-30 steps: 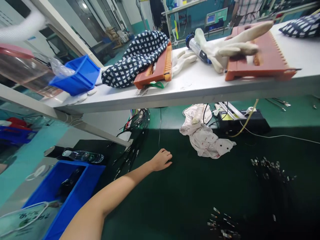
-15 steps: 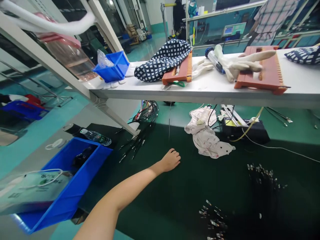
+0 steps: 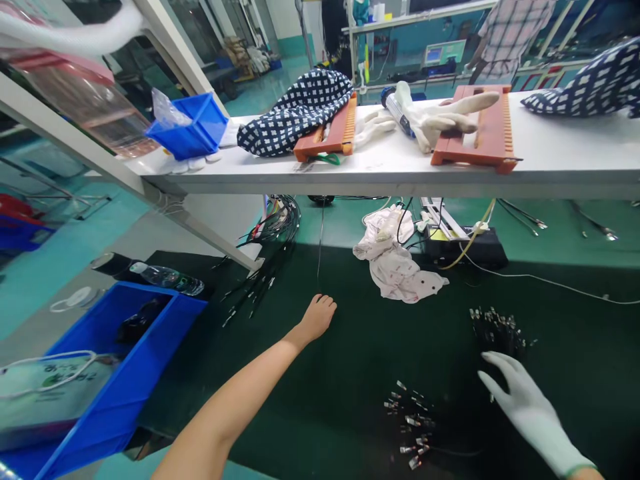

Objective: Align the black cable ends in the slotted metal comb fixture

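Note:
My bare left hand [image 3: 318, 317] is over the dark mat with its fingers curled closed. A thin wire [image 3: 321, 253] runs down from the back to just in front of these fingers; whether they grip it is hidden. My right hand [image 3: 525, 403], in a white glove, is open, thumb and fingers apart. It hovers at the near side of a bundle of black cables [image 3: 500, 330] with metal connector ends. Another bundle of black cables [image 3: 413, 423] lies to its left, connectors facing left.
A blue bin [image 3: 150, 367] with a bag stands at left, beside a plastic bottle [image 3: 167, 277]. More black cables [image 3: 260, 283] lie by the shelf post. A crumpled white cloth [image 3: 400, 267] lies mid-mat. The white shelf [image 3: 390, 177] crosses above, holding gloves and orange racks. A person stands beyond.
My gloved right hand has come into view at the lower right, by the cables. The view has swung right, so most things appear further left. My left hand keeps its curled shape near the wire.

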Demonstrator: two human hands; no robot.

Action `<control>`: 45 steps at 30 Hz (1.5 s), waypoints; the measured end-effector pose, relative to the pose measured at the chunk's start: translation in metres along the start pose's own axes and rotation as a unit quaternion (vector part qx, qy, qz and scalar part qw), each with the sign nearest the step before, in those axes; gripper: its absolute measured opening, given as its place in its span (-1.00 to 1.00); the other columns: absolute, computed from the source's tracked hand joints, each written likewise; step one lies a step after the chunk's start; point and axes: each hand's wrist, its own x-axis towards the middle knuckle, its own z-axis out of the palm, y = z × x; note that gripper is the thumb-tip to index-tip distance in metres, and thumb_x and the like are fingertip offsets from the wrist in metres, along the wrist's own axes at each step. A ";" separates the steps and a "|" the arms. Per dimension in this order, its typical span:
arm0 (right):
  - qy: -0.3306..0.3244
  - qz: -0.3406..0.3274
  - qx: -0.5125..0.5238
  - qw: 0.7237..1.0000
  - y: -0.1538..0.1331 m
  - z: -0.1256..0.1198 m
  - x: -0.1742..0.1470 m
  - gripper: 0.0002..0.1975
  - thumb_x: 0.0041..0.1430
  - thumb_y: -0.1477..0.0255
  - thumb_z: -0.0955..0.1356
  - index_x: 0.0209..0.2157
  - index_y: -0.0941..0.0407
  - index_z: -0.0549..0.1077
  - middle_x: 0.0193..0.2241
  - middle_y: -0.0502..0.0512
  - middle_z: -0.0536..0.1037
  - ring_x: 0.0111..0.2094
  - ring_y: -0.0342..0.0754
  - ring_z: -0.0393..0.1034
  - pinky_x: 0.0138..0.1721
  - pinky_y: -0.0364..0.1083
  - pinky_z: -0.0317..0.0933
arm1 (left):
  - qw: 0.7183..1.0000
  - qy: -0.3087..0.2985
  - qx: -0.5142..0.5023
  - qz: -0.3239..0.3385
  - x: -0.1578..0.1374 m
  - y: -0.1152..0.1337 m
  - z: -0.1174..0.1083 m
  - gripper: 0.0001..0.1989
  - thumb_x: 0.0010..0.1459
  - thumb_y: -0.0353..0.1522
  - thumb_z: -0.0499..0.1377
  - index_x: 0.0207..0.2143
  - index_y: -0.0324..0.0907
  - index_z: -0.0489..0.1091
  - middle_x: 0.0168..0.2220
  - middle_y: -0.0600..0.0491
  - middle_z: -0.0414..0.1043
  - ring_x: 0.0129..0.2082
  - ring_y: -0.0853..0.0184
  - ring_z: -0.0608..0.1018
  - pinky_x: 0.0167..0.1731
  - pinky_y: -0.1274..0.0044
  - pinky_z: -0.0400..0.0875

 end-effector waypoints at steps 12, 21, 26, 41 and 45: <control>-0.144 -0.228 0.060 0.961 -0.180 0.096 0.135 -0.73 0.23 0.32 0.27 -0.06 0.07 0.43 -0.01 0.16 0.46 0.05 0.08 0.35 0.12 0.10 0.25 | 0.990 0.049 -0.074 -0.111 -0.029 -0.025 0.010 -0.72 0.25 -0.42 0.04 0.00 -0.18 0.35 0.08 -0.08 0.34 0.13 0.20 0.36 0.12 0.36 0.27; -0.165 -0.241 -0.009 0.956 -0.251 0.170 0.227 -0.69 0.22 0.32 0.26 -0.05 0.12 0.42 -0.02 0.18 0.45 -0.01 0.06 0.40 0.04 0.04 0.31 | 0.953 0.130 -0.103 -0.254 -0.091 -0.081 0.066 -0.60 0.32 -0.31 0.00 0.16 -0.27 0.25 0.21 -0.21 0.23 0.22 0.09 0.29 0.19 0.22 0.21; -0.118 -0.231 -0.059 0.964 -0.288 0.216 0.285 -0.65 0.21 0.35 0.24 -0.02 0.16 0.43 -0.01 0.26 0.45 0.07 0.12 0.33 0.13 0.10 0.22 | 0.940 0.204 -0.116 -0.246 -0.097 -0.079 0.079 -0.61 0.33 -0.30 -0.03 0.16 -0.21 0.27 0.22 -0.16 0.26 0.23 0.10 0.29 0.19 0.22 0.21; 0.072 -0.037 -0.166 0.983 -0.371 0.317 0.477 -0.35 0.32 0.18 0.09 0.26 0.34 0.13 0.16 0.55 0.20 0.13 0.24 0.12 0.02 0.16 0.02 | 0.925 0.216 -0.211 -0.231 -0.105 -0.088 0.071 -0.52 0.25 -0.29 0.07 0.22 -0.11 0.23 0.21 -0.05 0.29 0.20 0.08 0.37 0.06 0.19 0.45; 0.054 -0.025 -0.175 0.983 -0.372 0.313 0.495 -0.31 0.34 0.13 0.06 0.24 0.39 0.16 0.12 0.60 0.20 0.11 0.19 0.11 -0.03 0.13 -0.01 | 0.926 0.220 -0.203 -0.230 -0.107 -0.090 0.076 -0.52 0.22 -0.29 0.09 0.20 -0.07 0.26 0.23 -0.02 0.28 0.19 0.10 0.37 0.01 0.24 0.50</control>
